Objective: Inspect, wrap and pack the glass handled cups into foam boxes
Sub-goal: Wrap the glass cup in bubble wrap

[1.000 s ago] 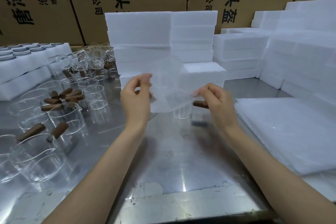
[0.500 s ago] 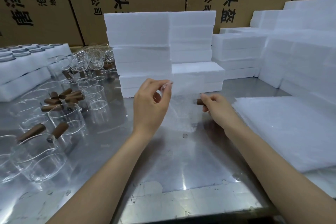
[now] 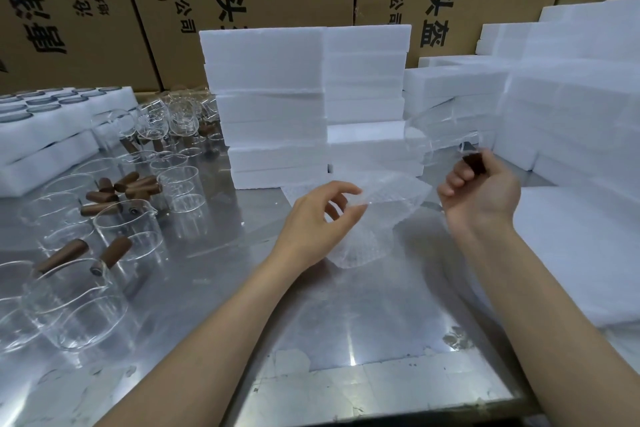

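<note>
Item in hand, centre-right of frame: my right hand (image 3: pixel 479 189) grips the glass cup (image 3: pixel 441 140) by its brown handle, raised for bagging, while my left hand (image 3: pixel 320 218) pinches the bubble-wrap pouch (image 3: pixel 375 215) open.

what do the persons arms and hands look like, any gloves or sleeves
Both are bare. The left hand and right hand wear no gloves, and no rings, watch or wristband show on either. Both forearms are uncovered from the wrist down to the bottom edge of the picture, with no sleeve in view. The fingernails that show look short and unpainted.
</note>
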